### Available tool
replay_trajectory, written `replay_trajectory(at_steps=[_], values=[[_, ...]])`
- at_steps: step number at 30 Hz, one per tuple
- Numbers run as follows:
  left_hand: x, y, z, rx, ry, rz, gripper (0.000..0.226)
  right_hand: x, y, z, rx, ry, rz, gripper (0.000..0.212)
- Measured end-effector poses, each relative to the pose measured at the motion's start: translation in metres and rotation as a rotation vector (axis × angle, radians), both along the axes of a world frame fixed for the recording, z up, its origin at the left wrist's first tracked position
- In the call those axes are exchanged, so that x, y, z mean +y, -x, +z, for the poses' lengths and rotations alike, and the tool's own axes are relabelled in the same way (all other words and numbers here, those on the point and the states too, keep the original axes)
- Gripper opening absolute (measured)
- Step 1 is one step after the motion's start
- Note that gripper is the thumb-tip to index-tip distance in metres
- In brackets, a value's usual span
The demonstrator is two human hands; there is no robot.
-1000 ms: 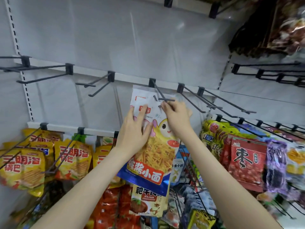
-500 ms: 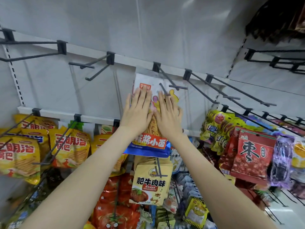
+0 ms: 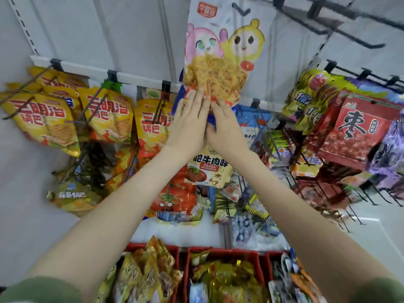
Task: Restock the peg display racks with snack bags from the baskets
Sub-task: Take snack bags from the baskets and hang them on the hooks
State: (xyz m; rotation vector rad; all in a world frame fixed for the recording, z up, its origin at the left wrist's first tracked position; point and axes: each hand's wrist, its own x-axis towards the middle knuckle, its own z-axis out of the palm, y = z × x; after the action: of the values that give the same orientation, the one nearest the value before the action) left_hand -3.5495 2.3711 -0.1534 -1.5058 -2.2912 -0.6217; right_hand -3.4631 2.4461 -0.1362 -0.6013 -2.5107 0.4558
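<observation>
1. Noodle snack bag [image 3: 220, 62], one. We logged it at 12 o'clock of the view, its white top at a black peg [image 3: 240, 10]; two cartoon faces showed on its front.
2. Left hand [image 3: 190, 125], one. It lay flat on the bag's lower part, fingers straight and together, gripping nothing.
3. Right hand [image 3: 227, 127], one. It lay at 3 o'clock of the left hand and touched it, equally flat on the bag, with nothing held.
4. Yellow crisp bags [image 3: 43, 121], three fronts in a row at 9 o'clock of the hands. More hung behind, which we could not count.
5. Red date bag [image 3: 360, 132], one, at 3 o'clock.
6. Beef-flavour bag [image 3: 207, 169], one, at 6 o'clock between the wrists.
7. Red baskets [image 3: 225, 252], three, along the bottom edge. They were filled with bags too blurred for us to count.
</observation>
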Motion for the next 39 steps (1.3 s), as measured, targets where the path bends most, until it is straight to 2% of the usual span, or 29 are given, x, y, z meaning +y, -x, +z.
replay_trajectory(at_steps=[6,11,17,23,26,31,35,37,39], values=[[-0.069,-0.057,-0.067,-0.221,-0.025,0.032,0.06,-0.053,-0.047,-0.061,-0.015,0.104,0.135,0.045],[-0.118,-0.131,-0.146,-0.44,0.094,0.125,0.057,-0.086,-0.112,-0.139,-0.201,0.253,0.249,0.041],[-0.154,-0.218,-0.247,-0.631,0.326,0.19,0.059,-0.102,-0.198,-0.252,-0.47,0.42,0.202,0.041],[-0.172,-0.254,-0.346,-0.755,0.509,0.234,0.061,-0.117,-0.253,-0.36,-0.685,0.573,0.119,0.045],[-0.169,-0.259,-0.397,-0.816,0.555,0.203,0.061,-0.119,-0.269,-0.413,-0.754,0.632,0.041,0.047],[-0.15,-0.274,-0.486,-0.803,0.675,0.097,0.057,-0.108,-0.308,-0.511,-0.799,0.711,-0.145,0.047],[-0.132,-0.296,-0.56,-0.834,0.78,-0.006,0.058,-0.09,-0.356,-0.582,-0.759,0.866,-0.475,0.05],[-0.122,-0.309,-0.59,-0.831,0.824,-0.05,0.058,-0.078,-0.383,-0.609,-0.679,0.918,-0.659,0.047],[-0.11,-0.32,-0.614,-0.835,0.851,-0.114,0.058,-0.065,-0.407,-0.63,-0.605,0.947,-0.829,0.053]])
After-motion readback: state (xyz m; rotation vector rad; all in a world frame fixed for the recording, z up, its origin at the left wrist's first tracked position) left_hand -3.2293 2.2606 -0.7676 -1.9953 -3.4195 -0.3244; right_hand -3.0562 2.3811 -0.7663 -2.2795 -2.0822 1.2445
